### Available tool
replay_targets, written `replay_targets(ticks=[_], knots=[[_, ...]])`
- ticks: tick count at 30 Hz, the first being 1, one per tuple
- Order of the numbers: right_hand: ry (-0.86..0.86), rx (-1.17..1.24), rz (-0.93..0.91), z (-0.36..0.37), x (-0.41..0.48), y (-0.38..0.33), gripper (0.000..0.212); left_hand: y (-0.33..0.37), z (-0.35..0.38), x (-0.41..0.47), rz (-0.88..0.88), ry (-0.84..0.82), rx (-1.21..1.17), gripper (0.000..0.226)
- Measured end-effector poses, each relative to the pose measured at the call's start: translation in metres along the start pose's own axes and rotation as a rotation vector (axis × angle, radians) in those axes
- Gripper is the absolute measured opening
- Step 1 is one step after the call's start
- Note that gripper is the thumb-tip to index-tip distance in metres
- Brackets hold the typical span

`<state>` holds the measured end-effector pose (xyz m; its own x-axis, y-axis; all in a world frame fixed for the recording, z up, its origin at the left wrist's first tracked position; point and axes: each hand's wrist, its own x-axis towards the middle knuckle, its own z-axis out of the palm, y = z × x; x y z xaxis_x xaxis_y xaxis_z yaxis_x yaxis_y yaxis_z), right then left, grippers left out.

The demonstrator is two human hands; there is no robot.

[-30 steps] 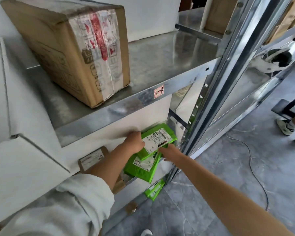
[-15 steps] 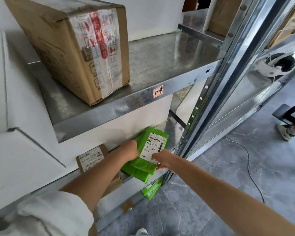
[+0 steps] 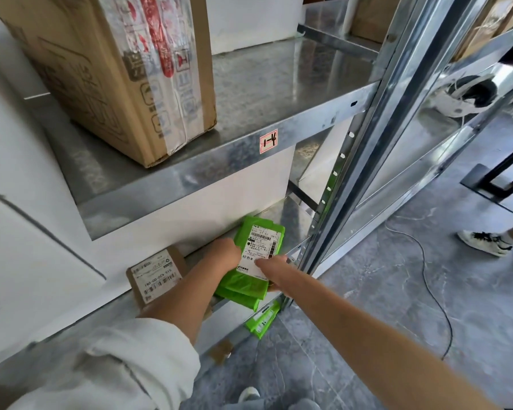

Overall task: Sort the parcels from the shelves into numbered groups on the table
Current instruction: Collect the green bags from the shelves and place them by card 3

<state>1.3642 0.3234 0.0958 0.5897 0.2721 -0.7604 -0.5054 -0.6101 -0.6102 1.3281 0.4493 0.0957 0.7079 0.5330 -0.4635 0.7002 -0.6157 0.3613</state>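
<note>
Item: top green parcel (image 3: 264, 235), a plastic mailer with a white shipping label facing up, lying at the right end of the lower shelf (image 3: 290, 211) on a stack of like green parcels (image 3: 240, 294). Left hand (image 3: 224, 253): grasping the mailer's left edge, fingers hidden behind it. Right hand (image 3: 272, 270): pinching the near right corner, thumb on the label, fingers beneath. Beside the left forearm: small brown box (image 3: 156, 276), labelled. Below the shelf edge: another green mailer (image 3: 262, 320), tilted. Upper shelf (image 3: 279, 84), tagged "1-4" (image 3: 268, 141): large taped carton (image 3: 116, 69). Floor at right: black cable (image 3: 427, 279) and another person's trainer (image 3: 484, 242).
</note>
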Motion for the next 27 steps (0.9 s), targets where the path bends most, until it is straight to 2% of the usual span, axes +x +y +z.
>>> replay_targets(ticks=[3,9,13,16,20,27], knots=[[0.08,-0.057,-0.039,-0.002,0.003,0.009,0.054,0.012,0.004,-0.005,-0.04,-0.014,-0.076,0.034],[0.098,0.056,-0.099,-0.031,-0.002,0.017,0.042,0.019,0.012,-0.011,-0.145,-0.033,-0.341,0.032],[0.089,0.123,-0.183,-0.056,-0.012,0.02,0.036,0.027,0.012,-0.023,-0.068,-0.024,-0.604,0.029],[0.05,0.156,-0.241,-0.069,-0.029,0.019,0.032,0.031,0.012,-0.04,-0.024,0.083,-0.73,0.031],[0.053,0.023,-0.419,-0.078,-0.058,0.019,0.033,0.044,0.02,-0.073,-0.018,0.258,-0.854,0.029],[-0.066,0.017,-0.612,-0.084,-0.091,0.064,0.051,0.035,0.063,-0.151,-0.094,0.339,-1.189,0.031]])
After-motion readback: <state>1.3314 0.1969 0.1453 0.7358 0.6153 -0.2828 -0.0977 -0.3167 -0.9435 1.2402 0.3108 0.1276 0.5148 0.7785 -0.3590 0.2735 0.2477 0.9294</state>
